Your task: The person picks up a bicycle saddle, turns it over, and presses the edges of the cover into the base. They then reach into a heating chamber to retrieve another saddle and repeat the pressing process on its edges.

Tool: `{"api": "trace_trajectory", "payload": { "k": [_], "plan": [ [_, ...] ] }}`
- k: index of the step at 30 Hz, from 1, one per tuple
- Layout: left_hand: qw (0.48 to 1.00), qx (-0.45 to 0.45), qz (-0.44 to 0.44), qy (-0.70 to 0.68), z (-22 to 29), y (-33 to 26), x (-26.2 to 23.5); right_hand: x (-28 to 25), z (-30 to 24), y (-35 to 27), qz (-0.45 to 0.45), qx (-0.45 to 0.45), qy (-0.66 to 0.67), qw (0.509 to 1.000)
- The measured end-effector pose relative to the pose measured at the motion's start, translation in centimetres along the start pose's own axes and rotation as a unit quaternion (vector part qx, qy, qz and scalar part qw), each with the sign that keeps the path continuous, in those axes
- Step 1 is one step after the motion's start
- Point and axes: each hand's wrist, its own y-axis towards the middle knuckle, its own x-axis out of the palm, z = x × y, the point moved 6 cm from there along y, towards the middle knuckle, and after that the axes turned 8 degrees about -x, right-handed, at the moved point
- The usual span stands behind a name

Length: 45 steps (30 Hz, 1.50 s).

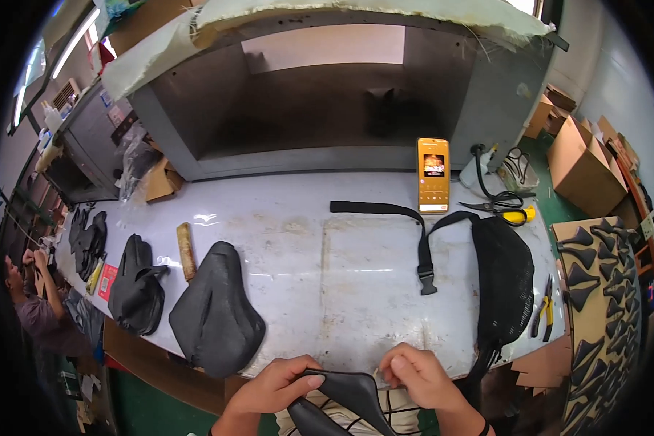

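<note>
My left hand (280, 385) grips the edge of a black bicycle saddle (354, 392) at the near edge of the table, thumb on top and fingers beneath. My right hand (418, 374) is just right of the saddle, its fingers curled into a pinch close to the rim. Whatever sits between those fingertips is too small to make out. On the table to the left lies a larger black saddle (220, 309) with a grooved middle. Beyond it are a folded black cover (136, 287) and a worn yellowish stick (186, 252).
A lit phone (433, 176) stands against a grey metal box (305, 158). Right of centre lies a black waist bag (503, 280) with its strap (378, 208). Scissors (495, 207) and pliers (543, 309) lie at the right. Several saddles (607, 269) cover a board. Another person (47, 312) works far left.
</note>
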Motion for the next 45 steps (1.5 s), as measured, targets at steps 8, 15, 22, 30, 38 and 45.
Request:
{"api": "trace_trajectory", "payload": {
  "k": [8,15,22,30,38,45],
  "plan": [
    [0.998,-0.023,-0.047,-0.027,0.8,0.8,1.5,0.8,-0.9,0.1,-0.070,-0.076,-0.063,0.993],
    [1.000,-0.001,-0.007,-0.010,1.2,0.6,1.7,0.4,-1.4,-1.6,0.075,-0.121,-0.160,0.977],
    [0.949,0.021,0.292,-0.121,-1.2,0.4,-4.3,-5.7,-1.3,-8.5,0.192,-0.082,-0.139,0.968],
    [0.904,0.054,0.417,0.075,0.6,2.8,-3.5,-3.5,1.7,-10.2,0.110,-0.015,-0.337,0.935],
    [0.793,0.264,0.469,0.284,3.0,0.4,-1.8,-4.1,4.1,-11.0,0.142,0.111,-0.540,0.822],
    [0.734,0.359,0.461,0.346,4.5,-1.8,-1.2,-3.9,4.3,-10.7,0.179,0.060,-0.564,0.804]
  ]
}}
